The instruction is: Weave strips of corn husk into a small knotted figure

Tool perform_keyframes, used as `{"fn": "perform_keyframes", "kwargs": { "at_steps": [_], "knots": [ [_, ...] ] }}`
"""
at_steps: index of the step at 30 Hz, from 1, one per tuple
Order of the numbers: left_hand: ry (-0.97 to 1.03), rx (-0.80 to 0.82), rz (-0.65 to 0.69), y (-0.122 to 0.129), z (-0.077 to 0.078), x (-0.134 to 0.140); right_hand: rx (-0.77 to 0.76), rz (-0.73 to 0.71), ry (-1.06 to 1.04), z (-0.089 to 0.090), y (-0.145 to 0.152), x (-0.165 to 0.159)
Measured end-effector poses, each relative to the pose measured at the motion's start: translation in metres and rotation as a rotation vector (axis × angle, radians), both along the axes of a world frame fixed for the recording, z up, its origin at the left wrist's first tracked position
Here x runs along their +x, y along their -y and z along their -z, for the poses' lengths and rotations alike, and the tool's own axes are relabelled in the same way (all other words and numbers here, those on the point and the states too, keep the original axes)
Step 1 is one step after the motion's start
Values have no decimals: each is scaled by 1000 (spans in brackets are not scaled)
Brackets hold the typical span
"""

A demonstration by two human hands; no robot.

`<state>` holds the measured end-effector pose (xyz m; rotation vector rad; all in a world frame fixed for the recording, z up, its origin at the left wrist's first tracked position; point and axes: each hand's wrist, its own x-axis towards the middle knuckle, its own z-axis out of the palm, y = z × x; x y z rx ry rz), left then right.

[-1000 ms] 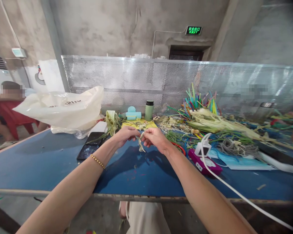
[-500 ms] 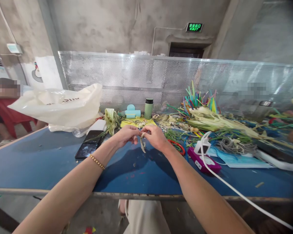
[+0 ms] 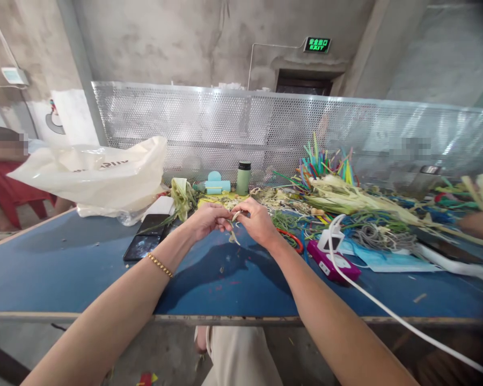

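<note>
Over the middle of the blue table (image 3: pixel 221 289), my left hand (image 3: pixel 210 221) and my right hand (image 3: pixel 255 222) meet with fingers pinched. Between them is a thin, pale, curled strip of what looks like dried corn husk (image 3: pixel 234 237), its loose end hanging below the fingertips. Both hands are closed on this strip. Fingers cover its upper part, so how it is folded or tied I cannot tell. Just behind the hands lies a yellow sheet (image 3: pixel 205 202) with pale scraps on it. A gold bead bracelet (image 3: pixel 160 265) circles my left wrist.
Left: a white plastic bag (image 3: pixel 100 174), a black phone (image 3: pixel 143 244) and a husk bundle (image 3: pixel 181 195). Behind: a green bottle (image 3: pixel 243 179). Right: corn husks (image 3: pixel 346 195), grey cord (image 3: pixel 382 237), a purple power strip (image 3: pixel 333 262) with white cable, a blue mask (image 3: pixel 394 260). Another person's hand (image 3: pixel 481 225) shows at far right.
The pale strip has shifted between my fingertips, and its hanging end looks shorter and more bent. My right fingers have turned slightly. At far right, the other person's hand has moved further into view.
</note>
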<state>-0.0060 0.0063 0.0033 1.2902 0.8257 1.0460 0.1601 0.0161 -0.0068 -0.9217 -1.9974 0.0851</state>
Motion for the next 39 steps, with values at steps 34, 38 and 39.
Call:
{"fn": "perform_keyframes", "kwargs": {
  "at_steps": [34,38,39],
  "knots": [
    [146,-152,35,8,10,16,-268,43,-101,12,40,23],
    [-136,-22,20,11,11,15,-412,-108,-183,7,52,41],
    [-245,49,-13,12,11,15,-454,-147,-193,6,57,45]
  ]
}}
